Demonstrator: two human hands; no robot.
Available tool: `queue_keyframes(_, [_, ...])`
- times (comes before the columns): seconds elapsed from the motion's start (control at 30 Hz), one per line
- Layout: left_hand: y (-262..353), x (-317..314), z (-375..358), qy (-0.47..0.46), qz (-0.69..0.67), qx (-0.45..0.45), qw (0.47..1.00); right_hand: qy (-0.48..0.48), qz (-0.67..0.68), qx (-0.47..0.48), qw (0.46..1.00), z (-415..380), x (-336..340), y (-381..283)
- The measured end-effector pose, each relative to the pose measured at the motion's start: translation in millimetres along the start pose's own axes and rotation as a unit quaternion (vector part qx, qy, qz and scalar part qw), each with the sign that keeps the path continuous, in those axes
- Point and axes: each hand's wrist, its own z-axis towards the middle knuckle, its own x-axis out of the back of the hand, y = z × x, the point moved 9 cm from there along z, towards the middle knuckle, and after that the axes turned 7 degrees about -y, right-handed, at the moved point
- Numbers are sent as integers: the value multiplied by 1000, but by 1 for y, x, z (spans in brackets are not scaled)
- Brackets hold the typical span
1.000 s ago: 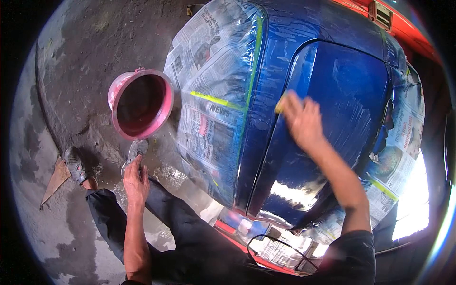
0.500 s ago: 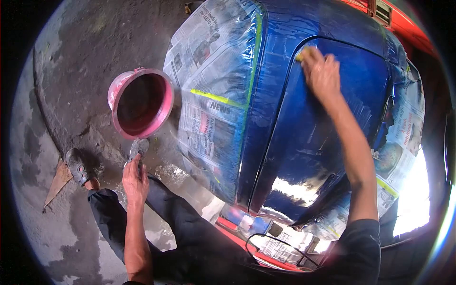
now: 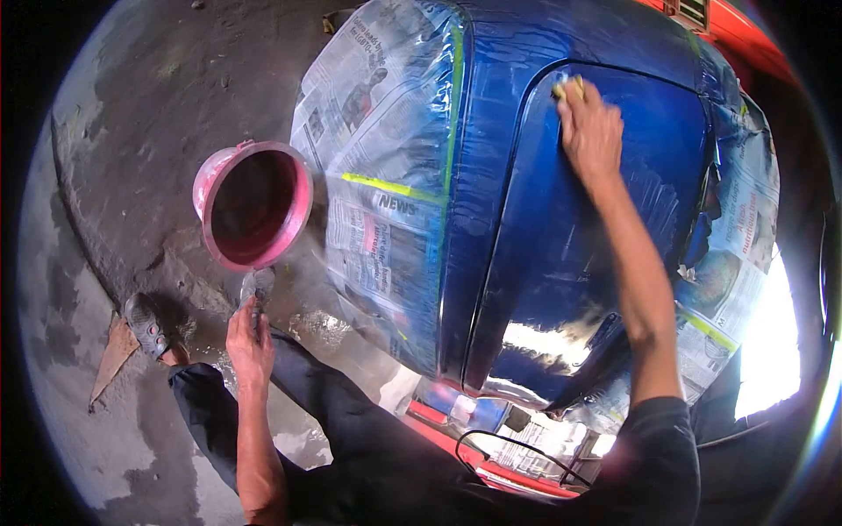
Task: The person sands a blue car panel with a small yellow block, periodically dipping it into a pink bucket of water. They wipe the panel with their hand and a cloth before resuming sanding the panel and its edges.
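My right hand [image 3: 592,140] is closed around a small yellow sponge [image 3: 568,88], pressed against the upper left part of a glossy blue vehicle panel [image 3: 588,210]. Wet streaks show on the paint. My left hand [image 3: 251,344] hangs low in front of my legs, fingers curled around something dark that I cannot make out. Just beyond it are one of my grey shoes [image 3: 258,284] and a pink bucket [image 3: 304,197] with dark contents.
Newspaper masking [image 3: 360,140], held with yellow-green tape [image 3: 393,186], covers the left side of the blue body; more newspaper [image 3: 741,232] hangs on the right. Wet concrete floor [image 3: 132,175] lies to the left. A red vehicle part [image 3: 737,35] stands behind, and a black cable [image 3: 517,436] loops below.
My right hand and the sponge have shifted slightly up along the panel. The view has turned a little, and my left hand stays low with its fingers curled.
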Motion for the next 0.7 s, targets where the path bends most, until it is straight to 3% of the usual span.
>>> queue_keyframes(0.13, [1,-2,5,12,-5,-7,1000,11,16,37,999,-61,3,-2])
queue_keyframes(0.33, [-5,-13,4,-24,10,9,1000,35,-1,-11,999,27,-6,34])
queue_keyframes(0.43, [3,-8,4,-6,12,-5,1000,-32,1,-13,999,-40,1,17])
queue_keyframes(0.53, [2,-5,5,5,-15,0,1000,-17,-11,26,999,-71,7,15])
queue_keyframes(0.7, [3,-4,4,3,4,-20,1000,9,-42,-36,998,27,-5,51])
